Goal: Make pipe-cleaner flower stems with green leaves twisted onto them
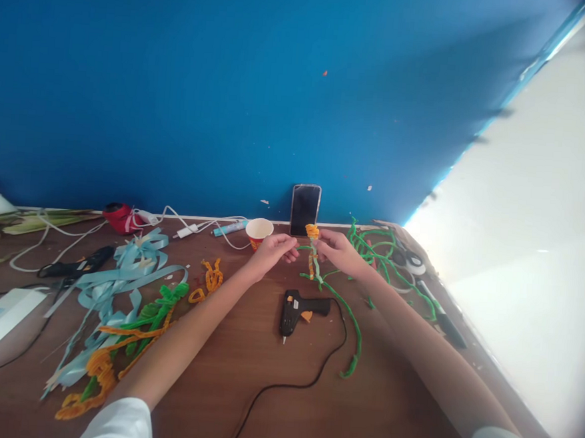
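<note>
My right hand (337, 252) pinches a twisted orange-and-green pipe-cleaner stem (312, 257) above the bench (390, 399), its green tail (353, 333) trailing down beside a black glue gun (299, 311). My left hand (272, 254) curls closed just beside the stem; I cannot tell whether it grips it.

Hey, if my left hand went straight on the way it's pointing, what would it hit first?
Most likely the orange and green pipe-cleaner piece held in your right hand, just ahead of your left hand, though depth is hard to judge from this view.
</note>
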The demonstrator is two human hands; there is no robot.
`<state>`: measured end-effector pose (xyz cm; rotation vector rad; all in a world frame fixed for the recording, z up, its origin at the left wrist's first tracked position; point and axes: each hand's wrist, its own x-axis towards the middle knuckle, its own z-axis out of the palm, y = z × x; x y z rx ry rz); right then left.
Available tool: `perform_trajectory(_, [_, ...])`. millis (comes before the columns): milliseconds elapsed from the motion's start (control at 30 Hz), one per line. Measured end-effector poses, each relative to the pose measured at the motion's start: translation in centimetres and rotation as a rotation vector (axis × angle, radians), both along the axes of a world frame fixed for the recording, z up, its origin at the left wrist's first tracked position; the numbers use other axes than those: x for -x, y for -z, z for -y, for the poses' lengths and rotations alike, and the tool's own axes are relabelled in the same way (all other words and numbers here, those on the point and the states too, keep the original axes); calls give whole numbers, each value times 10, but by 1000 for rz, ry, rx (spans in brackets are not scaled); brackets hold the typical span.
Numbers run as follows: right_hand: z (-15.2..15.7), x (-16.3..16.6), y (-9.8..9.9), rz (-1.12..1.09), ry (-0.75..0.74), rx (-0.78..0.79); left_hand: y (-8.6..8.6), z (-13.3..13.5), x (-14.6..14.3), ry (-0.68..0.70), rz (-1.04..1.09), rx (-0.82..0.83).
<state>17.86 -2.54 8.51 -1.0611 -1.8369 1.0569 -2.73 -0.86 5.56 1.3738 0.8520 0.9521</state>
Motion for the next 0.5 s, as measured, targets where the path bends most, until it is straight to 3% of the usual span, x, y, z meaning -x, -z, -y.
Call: perform_trajectory(500, [2,5,2,16,0,-12,1,1,-2,-83,4,-57])
